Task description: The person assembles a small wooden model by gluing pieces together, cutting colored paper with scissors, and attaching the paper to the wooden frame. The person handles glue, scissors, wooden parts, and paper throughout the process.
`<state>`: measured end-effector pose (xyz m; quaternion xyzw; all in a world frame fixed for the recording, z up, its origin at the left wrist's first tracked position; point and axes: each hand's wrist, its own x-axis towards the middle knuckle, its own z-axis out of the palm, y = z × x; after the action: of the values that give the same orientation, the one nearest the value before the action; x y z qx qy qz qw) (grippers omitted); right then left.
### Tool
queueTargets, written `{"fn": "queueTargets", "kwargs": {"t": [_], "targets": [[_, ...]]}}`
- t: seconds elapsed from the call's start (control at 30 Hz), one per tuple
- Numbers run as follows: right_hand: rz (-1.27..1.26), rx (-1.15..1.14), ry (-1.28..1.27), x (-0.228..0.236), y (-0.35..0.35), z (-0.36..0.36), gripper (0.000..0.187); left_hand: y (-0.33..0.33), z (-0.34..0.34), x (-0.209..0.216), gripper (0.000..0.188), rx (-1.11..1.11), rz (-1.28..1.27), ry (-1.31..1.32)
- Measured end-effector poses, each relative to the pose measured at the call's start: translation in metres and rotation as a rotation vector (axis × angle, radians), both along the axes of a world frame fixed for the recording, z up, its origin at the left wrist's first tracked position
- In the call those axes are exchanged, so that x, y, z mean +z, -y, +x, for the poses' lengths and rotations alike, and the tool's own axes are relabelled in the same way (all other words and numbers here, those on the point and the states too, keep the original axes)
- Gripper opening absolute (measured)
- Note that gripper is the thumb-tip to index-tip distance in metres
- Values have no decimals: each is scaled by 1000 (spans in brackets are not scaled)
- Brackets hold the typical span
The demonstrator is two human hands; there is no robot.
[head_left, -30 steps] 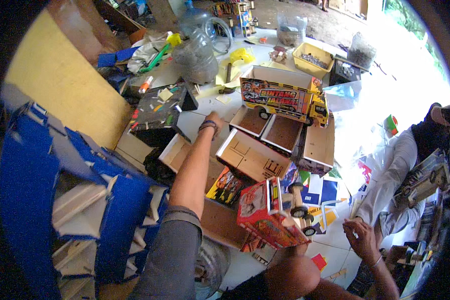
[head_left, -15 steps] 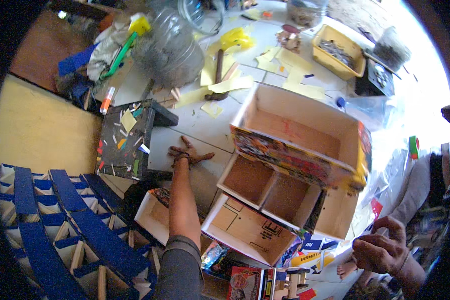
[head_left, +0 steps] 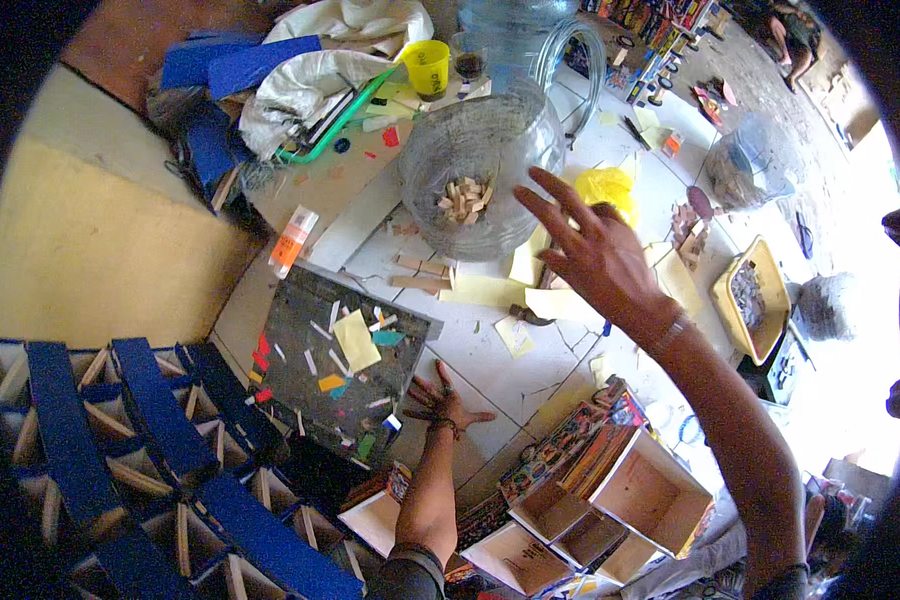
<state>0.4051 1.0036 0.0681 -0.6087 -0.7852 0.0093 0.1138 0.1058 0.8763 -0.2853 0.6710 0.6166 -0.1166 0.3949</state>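
My left hand (head_left: 448,405) is spread flat on the pale tiled floor (head_left: 495,385), fingers apart, beside a low dark board (head_left: 305,350) strewn with paper scraps. My right hand (head_left: 605,260) hangs raised over the floor, fingers stretched out and holding nothing. Its fingertips appear close to the rim of a big clear plastic tub (head_left: 420,150); whether they touch cannot be told. Small wood pieces (head_left: 465,200) lie inside that tub. Under and beside the right hand are yellow paper sheets (head_left: 565,303), and a yellow plastic bag (head_left: 607,188) lies behind it.
Open wooden boxes with printed sides (head_left: 655,490) stand at the lower right. Blue-edged lattice pieces (head_left: 170,440) fill the lower left. An orange-and-white tube (head_left: 293,242) lies by the board. Farther off are a yellow cup (head_left: 427,70), a yellow basin (head_left: 720,290) and a clear hose (head_left: 595,70).
My right hand has moved from the lower right up and left toward the clear tub, its curled fingers now extended. The view has swung right; my left hand stays on the floor.
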Motion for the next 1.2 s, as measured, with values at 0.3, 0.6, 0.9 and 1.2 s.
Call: {"fn": "queueTargets", "kwargs": {"t": [0.3, 0.6, 0.9, 1.2], "targets": [[17, 179, 378, -16, -63, -5, 60, 11, 1, -13, 180, 39, -25, 176], [-114, 77, 331, -27, -25, -7, 18, -1, 6, 6, 181, 41, -148, 51], [-231, 82, 213, 19, 99, 54, 32, -7, 9, 23, 183, 67, -174, -7], [-155, -327, 233, 40, 172, 93, 16, -2, 6, 23, 181, 105, -111, -8]]}}
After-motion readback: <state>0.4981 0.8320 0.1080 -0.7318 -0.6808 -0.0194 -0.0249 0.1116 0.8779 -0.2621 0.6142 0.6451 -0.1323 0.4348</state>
